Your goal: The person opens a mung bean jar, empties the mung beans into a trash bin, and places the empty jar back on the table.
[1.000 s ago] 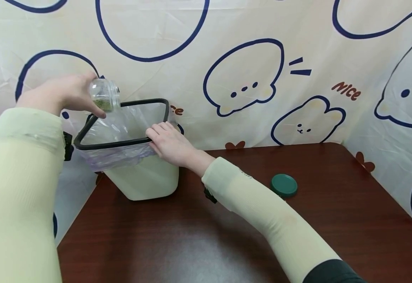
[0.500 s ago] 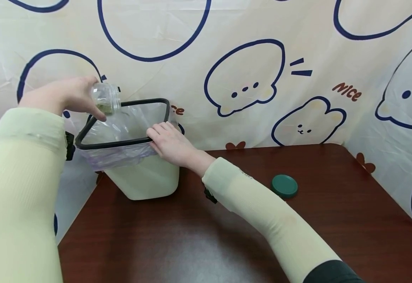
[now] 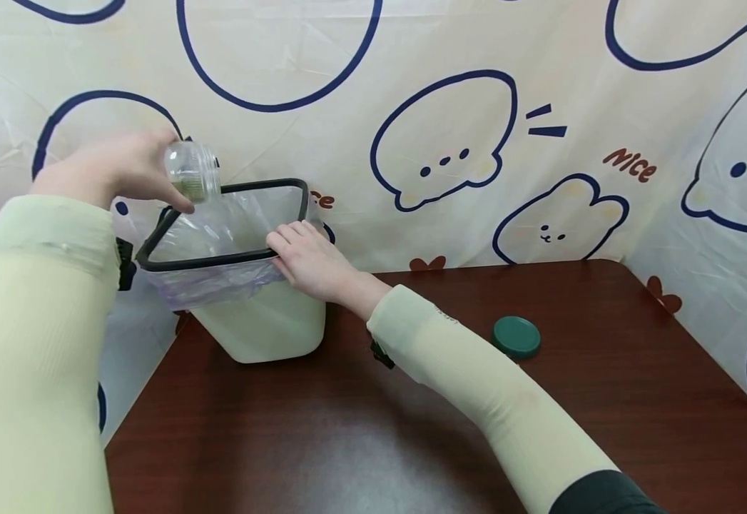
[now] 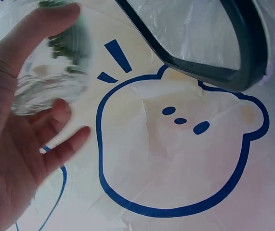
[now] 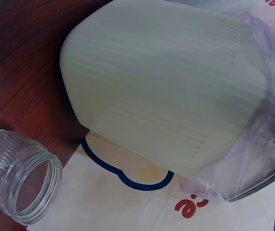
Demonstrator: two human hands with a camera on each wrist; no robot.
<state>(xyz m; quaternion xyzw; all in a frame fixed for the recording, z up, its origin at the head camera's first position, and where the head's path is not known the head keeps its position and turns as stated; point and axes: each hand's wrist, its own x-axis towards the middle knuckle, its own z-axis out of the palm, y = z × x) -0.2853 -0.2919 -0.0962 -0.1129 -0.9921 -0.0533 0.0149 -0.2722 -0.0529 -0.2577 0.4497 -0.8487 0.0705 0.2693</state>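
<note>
My left hand [image 3: 123, 171] grips a clear glass jar [image 3: 191, 171], tipped on its side with its uncapped mouth toward the right. Green bits lie inside the jar; in the left wrist view they show as a dark green patch beyond the thumb. Below the mouth stands a pale green trash bin [image 3: 270, 332] with a black rim frame [image 3: 219, 264] and a thin plastic liner [image 3: 212, 287] folded over its edge. With its fingers over the near right part of that rim, my right hand [image 3: 312, 264] holds the bin, which leans to the left.
A green lid [image 3: 516, 337] lies on the brown table [image 3: 360, 428], beyond my right forearm. In the right wrist view a second clear glass jar [image 5: 24, 178] without a lid is beside the bin. A patterned cloth [image 3: 444, 43] hangs close behind.
The jar in my left hand has dipped slightly and come back up, and the green bits in it have shifted. My right hand stays on the bin's rim.
</note>
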